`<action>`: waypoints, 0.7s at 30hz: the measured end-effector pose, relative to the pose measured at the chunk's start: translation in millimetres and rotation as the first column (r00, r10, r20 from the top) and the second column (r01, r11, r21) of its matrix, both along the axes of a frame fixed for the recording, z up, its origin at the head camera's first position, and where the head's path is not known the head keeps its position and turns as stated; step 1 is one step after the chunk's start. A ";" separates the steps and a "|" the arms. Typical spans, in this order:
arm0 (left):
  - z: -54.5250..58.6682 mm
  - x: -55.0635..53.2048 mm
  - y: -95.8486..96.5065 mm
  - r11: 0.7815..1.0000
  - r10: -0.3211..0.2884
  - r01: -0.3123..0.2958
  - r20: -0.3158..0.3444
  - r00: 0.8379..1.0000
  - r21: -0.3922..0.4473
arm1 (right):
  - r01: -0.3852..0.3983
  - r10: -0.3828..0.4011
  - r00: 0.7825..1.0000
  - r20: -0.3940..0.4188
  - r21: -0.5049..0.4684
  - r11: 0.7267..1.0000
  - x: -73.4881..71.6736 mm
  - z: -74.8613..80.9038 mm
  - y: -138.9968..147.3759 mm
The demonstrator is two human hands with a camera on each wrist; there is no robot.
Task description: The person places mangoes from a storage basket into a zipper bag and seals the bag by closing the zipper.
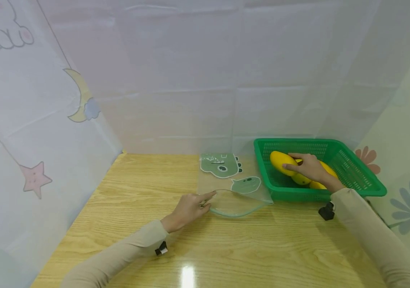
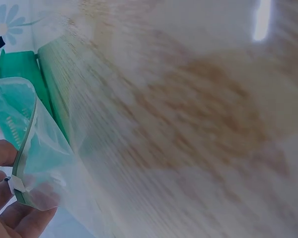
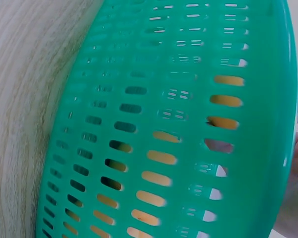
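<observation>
In the head view, my left hand (image 1: 188, 208) pinches the near edge of a clear zip bag (image 1: 241, 205) with green dinosaur prints. The bag lies on the table with its mouth gaping. The left wrist view shows the thumb and fingers around the bag's green-edged rim, beside a white zip slider (image 2: 18, 184). My right hand (image 1: 309, 167) grips a yellow mango (image 1: 279, 161) inside the green basket (image 1: 291, 195), above other mangoes (image 1: 329, 170). From the right wrist, the basket wall (image 3: 188, 99) hides most of that hand, and yellow shows through its slots.
The wooden table (image 1: 147, 176) meets a pale printed cloth backdrop (image 1: 176, 112) at its back and sides. The basket stands at the back right, close against the bag's right side. Black wrist devices (image 1: 327, 211) sit below both sleeves.
</observation>
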State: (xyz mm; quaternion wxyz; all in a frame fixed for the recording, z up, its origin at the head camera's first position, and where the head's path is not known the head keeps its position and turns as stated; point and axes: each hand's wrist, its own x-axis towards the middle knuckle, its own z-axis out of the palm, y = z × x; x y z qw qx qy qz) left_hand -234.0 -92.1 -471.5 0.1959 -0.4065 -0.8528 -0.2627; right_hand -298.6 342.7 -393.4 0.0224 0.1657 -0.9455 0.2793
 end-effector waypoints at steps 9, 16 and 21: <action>-1.0 -0.2 0.8 1.000 -0.001 0.001 -0.003 1.000 0.015 | 0.001 -0.001 1.000 -0.017 -0.007 1.000 2.1 1.0 1.7; 0.6 1.1 2.0 1.000 0.014 -0.014 0.006 1.000 -0.015 | 0.001 -0.001 1.000 -0.018 -0.014 1.000 5.3 2.8 5.1; 2.1 1.1 2.8 0.999 0.020 -0.020 0.004 1.000 -0.031 | 0.003 -0.003 1.000 -0.019 -0.028 1.000 7.7 4.0 8.7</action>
